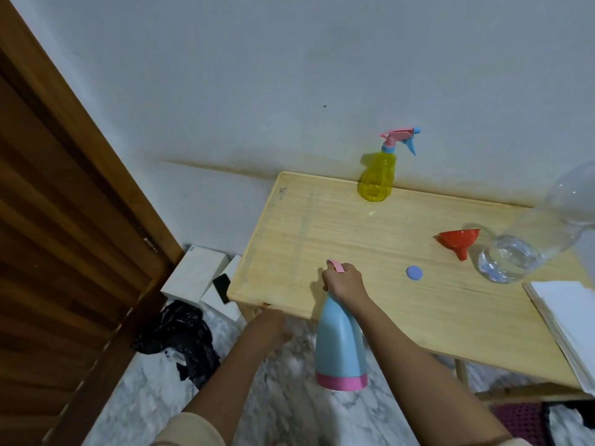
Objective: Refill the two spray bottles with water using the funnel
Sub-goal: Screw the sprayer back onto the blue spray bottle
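Blue plastic spray bottle with a pink bottom band (pixel 339 342) hangs in the air at the near edge of the light wooden tabletop (pixel 322 226). Right hand (pixel 344 283) fingers wrap its pink top. Left hand (pixel 269 328) is blurry below the edge; I cannot tell its fingers. Yellow see-through spray bottle (pixel 376 175) stands by the wall. Red plastic funnel (pixel 458 241) lies beside the big clear water bottle (pixel 528 239).

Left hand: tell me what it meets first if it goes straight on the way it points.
Probably the near edge of the wooden table; the left hand points up and forward just below it, though depth is unclear.
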### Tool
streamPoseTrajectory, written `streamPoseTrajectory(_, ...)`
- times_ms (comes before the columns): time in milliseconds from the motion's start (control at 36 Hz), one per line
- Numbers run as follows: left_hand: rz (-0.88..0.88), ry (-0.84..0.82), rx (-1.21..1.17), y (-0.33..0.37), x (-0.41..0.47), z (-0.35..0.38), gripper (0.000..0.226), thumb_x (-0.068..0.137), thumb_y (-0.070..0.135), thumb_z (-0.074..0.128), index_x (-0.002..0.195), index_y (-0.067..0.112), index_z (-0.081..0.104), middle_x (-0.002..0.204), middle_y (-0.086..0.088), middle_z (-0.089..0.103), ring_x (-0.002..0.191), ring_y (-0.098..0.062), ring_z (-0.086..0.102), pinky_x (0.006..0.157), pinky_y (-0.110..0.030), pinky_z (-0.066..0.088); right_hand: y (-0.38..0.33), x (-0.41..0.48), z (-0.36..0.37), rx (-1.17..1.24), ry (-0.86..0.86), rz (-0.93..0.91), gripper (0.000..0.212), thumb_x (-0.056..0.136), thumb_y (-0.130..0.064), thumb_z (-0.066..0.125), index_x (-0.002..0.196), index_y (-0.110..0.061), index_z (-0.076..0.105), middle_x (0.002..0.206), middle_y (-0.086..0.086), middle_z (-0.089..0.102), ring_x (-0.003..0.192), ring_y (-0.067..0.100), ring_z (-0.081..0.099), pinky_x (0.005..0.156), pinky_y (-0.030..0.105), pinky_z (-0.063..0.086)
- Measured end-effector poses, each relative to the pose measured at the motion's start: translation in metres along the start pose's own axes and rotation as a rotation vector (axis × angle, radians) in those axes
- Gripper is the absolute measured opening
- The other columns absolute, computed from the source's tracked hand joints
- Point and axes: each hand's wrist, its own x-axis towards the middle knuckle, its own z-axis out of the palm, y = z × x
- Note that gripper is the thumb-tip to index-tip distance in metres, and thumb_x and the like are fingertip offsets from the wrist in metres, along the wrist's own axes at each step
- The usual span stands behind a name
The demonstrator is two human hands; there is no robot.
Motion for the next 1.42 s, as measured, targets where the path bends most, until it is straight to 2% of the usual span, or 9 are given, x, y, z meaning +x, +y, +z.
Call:
streamPoseTrajectory(139, 0.002, 0.001, -0.005, -0.005, 0.003, -0.001, 0.018, 0.091, 0.019, 0.056, 0.075, 0.013, 0.051, 0.112, -0.016, 0.06, 0.088, -0.018, 0.053, 0.054, -0.014, 0.03, -0.003, 0.001, 0.004, 0.018, 0.005, -0.035, 0.031, 0.078, 0.0, 0.044, 0.054, -0.014, 0.031, 0.118, 0.01, 0.063, 0.05, 0.015, 0.026, 0.047, 0.023, 0.02)
streamPoseTrajectory(278, -0.025, -0.029, -0.029, -0.007, 0.002, -0.001, 0.022, 0.091, 0.02, 0.057, 0.104, 0.002, 0.058, 0.076, 0.002, 0.049, 0.079, -0.014, 0.051, 0.049, -0.016, 0.033, -0.005, -0.002, 0.006, 0.009, 0.006, -0.025, 0.017, 0.08, -0.006, 0.046, 0.063, -0.003, 0.05, 0.074, 0.006, 0.047, 0.059, 0.02, 0.033, 0.056, 0.028, 0.028)
streamPoseTrajectory(361, -0.047, -0.037, -0.025, -0.006, 0.002, -0.002, 0.029, 0.092, 0.021, 0.056, 0.111, -0.001, 0.056, 0.09, -0.007, 0.058, 0.094, -0.024, 0.061, 0.061, -0.019, 0.04, -0.004, -0.006, 0.007, 0.021, 0.029, -0.06, 0.04, 0.073, -0.019, 0.043, 0.088, 0.015, 0.058, 0.071, 0.027, 0.047, 0.065, 0.021, 0.038, 0.059, 0.031, 0.03)
streamPoseTrajectory(639, -0.033, -0.031, -0.042, -0.012, 0.004, 0.001, 0.029, 0.092, 0.018, 0.055, 0.11, -0.005, 0.056, 0.114, -0.018, 0.061, 0.1, -0.027, 0.062, 0.056, -0.019, 0.036, -0.001, -0.005, 0.01, -0.002, -0.007, -0.137, 0.036, 0.081, 0.002, 0.043, 0.053, -0.013, 0.026, 0.065, -0.015, 0.035, 0.046, 0.013, 0.022, 0.04, 0.018, 0.02)
streamPoseTrajectory(861, -0.036, -0.021, -0.025, -0.018, 0.005, 0.001, 0.031, 0.091, 0.021, 0.055, 0.108, -0.004, 0.057, 0.101, -0.016, 0.061, 0.099, -0.028, 0.063, 0.06, -0.024, 0.041, -0.01, -0.01, 0.012, -0.057, 0.032, -0.155, 0.028, 0.075, -0.009, 0.044, 0.053, -0.024, 0.034, 0.067, 0.014, 0.044, 0.052, 0.016, 0.025, 0.051, 0.027, 0.022)
streamPoseTrajectory(944, -0.025, -0.024, 0.003, -0.018, 0.005, 0.0, 0.03, 0.091, 0.021, 0.055, 0.109, -0.003, 0.057, 0.098, -0.013, 0.058, 0.089, -0.022, 0.06, 0.059, -0.023, 0.038, -0.003, -0.006, 0.014, -0.01, 0.037, -0.097, 0.043, 0.061, -0.023, 0.039, 0.092, -0.014, 0.067, 0.075, 0.023, 0.049, 0.062, 0.022, 0.04, 0.057, 0.03, 0.031)
streamPoseTrajectory(1111, -0.02, -0.052, 0.033, -0.017, 0.004, 0.0, 0.034, 0.094, 0.023, 0.052, 0.117, -0.002, 0.055, 0.099, -0.009, 0.058, 0.095, -0.022, 0.059, 0.068, -0.026, 0.043, 0.0, -0.008, 0.013, -0.133, 0.005, -0.171, 0.066, 0.063, -0.022, 0.035, 0.124, -0.019, 0.058, 0.067, 0.014, 0.047, 0.065, 0.024, 0.045, 0.057, 0.03, 0.032)
streamPoseTrajectory(1222, 0.02, -0.07, 0.016, -0.008, 0.004, -0.007, 0.036, 0.094, 0.028, 0.054, 0.12, 0.003, 0.053, 0.112, -0.01, 0.057, 0.107, -0.024, 0.056, 0.074, -0.025, 0.045, -0.002, -0.014, 0.008, -0.112, 0.069, -0.226, 0.013, 0.063, -0.024, 0.035, 0.066, -0.014, 0.043, 0.061, 0.005, 0.034, 0.058, 0.017, 0.029, 0.053, 0.028, 0.025)
streamPoseTrajectory(1417, 0.211, -0.082, -0.389, 0.027, 0.002, -0.043, 0.032, 0.083, 0.016, 0.055, 0.115, 0.01, 0.057, 0.096, 0.0, 0.053, 0.079, -0.012, 0.051, 0.07, -0.022, 0.042, -0.014, -0.008, -0.014, -0.07, 0.226, -0.381, 0.013, 0.075, -0.015, 0.047, 0.068, -0.008, 0.039, 0.067, 0.005, 0.04, 0.061, 0.018, 0.037, 0.052, 0.021, 0.029)
